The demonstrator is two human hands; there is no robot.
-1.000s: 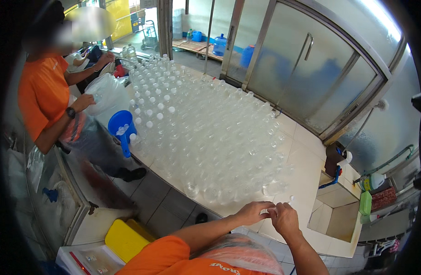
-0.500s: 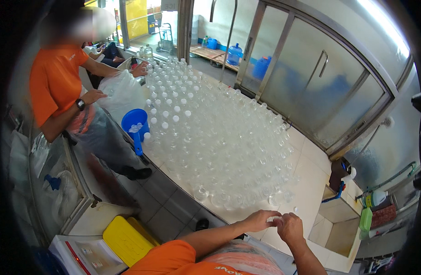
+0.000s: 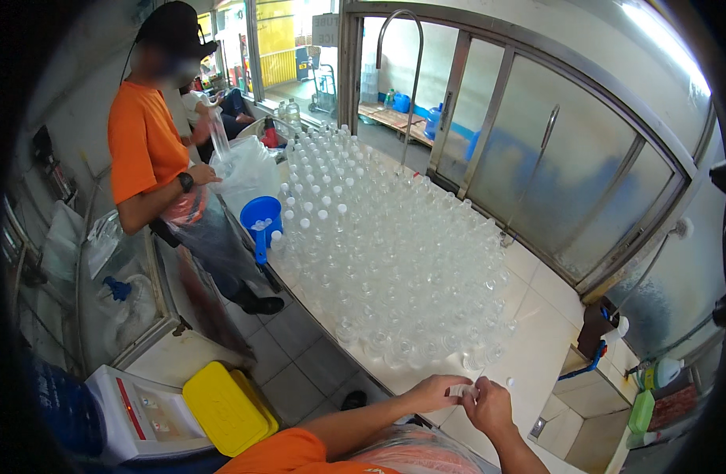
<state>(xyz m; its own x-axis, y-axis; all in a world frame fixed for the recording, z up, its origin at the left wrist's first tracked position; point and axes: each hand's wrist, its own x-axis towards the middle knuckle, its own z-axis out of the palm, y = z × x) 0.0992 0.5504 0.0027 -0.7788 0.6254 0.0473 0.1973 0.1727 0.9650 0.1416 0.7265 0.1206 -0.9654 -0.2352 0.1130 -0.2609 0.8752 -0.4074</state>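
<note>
Orange sleeve (image 3: 276, 452), bare forearms, hands over the near edge of a long cream tiled counter (image 3: 530, 347), toward its right end. Head view, then: the left hand (image 3: 428, 393) has thumb and fingers pinching a small pale piece (image 3: 458, 390), held up at that near edge, close to the nearest bottles (image 3: 394, 276). Too tiny to say what it is, sorry. The right hand (image 3: 489, 407) is right up beside it, fingertips bunched at the piece's right side; honestly can't tell if they're gripping it or just touching. Just beyond the right hand there's a little white cap-like thing (image 3: 510, 381) on the countertop.

And wow, those bottles: clear, upright, crammed together from the left end most of the way along. Lots near the left end wear white caps (image 3: 323, 215). A blue dipper (image 3: 260, 207) sits at the near edge toward the left corner, with whitish bits inside. By that corner stands a co-worker (image 3: 146, 158) in orange, one hand (image 3: 205, 174) at a see-through plastic bag (image 3: 248, 170), the other too blurred to read. Over at the right end is a sunken tiled sink (image 3: 594, 393) with a dark brown container (image 3: 596, 328) by its far corner. Down on the near side, a yellow lid (image 3: 225, 407) next to a white box (image 3: 134, 419).
</note>
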